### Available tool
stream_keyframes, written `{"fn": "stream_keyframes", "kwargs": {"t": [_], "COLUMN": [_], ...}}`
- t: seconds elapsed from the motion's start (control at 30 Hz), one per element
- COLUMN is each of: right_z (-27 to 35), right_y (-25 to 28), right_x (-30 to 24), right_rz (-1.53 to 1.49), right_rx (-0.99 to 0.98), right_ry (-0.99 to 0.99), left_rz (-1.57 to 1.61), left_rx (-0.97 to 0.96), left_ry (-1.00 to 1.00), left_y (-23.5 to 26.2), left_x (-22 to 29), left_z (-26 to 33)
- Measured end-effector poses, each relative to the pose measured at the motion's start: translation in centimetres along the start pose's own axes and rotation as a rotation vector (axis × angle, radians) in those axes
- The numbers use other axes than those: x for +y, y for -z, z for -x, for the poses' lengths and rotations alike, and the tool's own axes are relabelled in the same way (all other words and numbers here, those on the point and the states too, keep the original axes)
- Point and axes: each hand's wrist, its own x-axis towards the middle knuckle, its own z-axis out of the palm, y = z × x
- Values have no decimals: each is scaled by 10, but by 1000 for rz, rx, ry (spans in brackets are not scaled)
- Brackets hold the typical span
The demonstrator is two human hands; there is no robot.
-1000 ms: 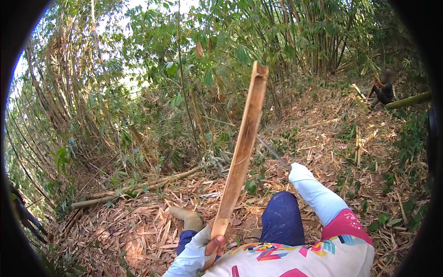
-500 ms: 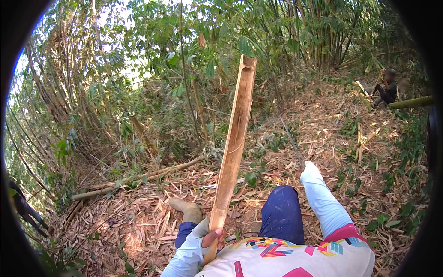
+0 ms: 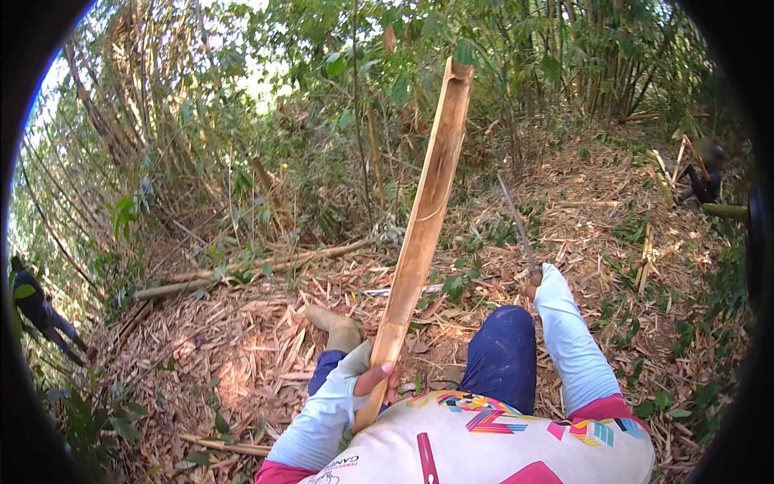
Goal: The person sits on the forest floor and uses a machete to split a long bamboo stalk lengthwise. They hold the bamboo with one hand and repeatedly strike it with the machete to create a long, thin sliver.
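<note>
My left hand (image 3: 379, 379) is closed around the lower part of a long split bamboo piece (image 3: 425, 214). The bamboo stands tilted, its hollow inner face showing and its top leaning slightly right; its lower end is close to my shirt. My right hand (image 3: 536, 284), out over the ground beyond my bent knee, grips a machete (image 3: 516, 222). Its thin dark blade points up and away, a little leftward, well apart from the bamboo. The machete's handle is mostly hidden inside my fist.
Dry bamboo leaves and chips (image 3: 250, 355) litter the sloping ground. Cut poles (image 3: 314, 256) lie ahead to the left. One person (image 3: 44, 310) is at the far left; another (image 3: 705, 177) is at the far right beside a green bamboo pole (image 3: 726, 211). Dense bamboo (image 3: 605, 56) rises behind.
The whole view has shifted, so the ground, bamboo piece and people sit higher and farther right in the picture. Both hands keep their holds; more of the machete blade shows clearly.
</note>
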Motion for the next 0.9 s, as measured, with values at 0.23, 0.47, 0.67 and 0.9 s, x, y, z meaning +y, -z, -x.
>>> {"fn": "stream_keyframes", "kwargs": {"t": [0.23, 0.47, 0.67, 0.9], "right_z": [5, 33, 58, 72], "right_y": [-9, -18, -38, -63], "right_x": [-8, -61, -82, -86], "right_rz": [-389, -435, -169, -120], "right_rx": [12, 12, -39, -134], "right_ry": [214, 335, 368, 457], "left_rz": [40, 114, 78, 43], "left_rx": [70, 67, 79, 261], "left_ry": [-7, -23, -57, -19], "left_y": [2, 9, 20, 19], "left_x": [-1, -5, -12, -18], "left_z": [6, 8, 11, 18]}}
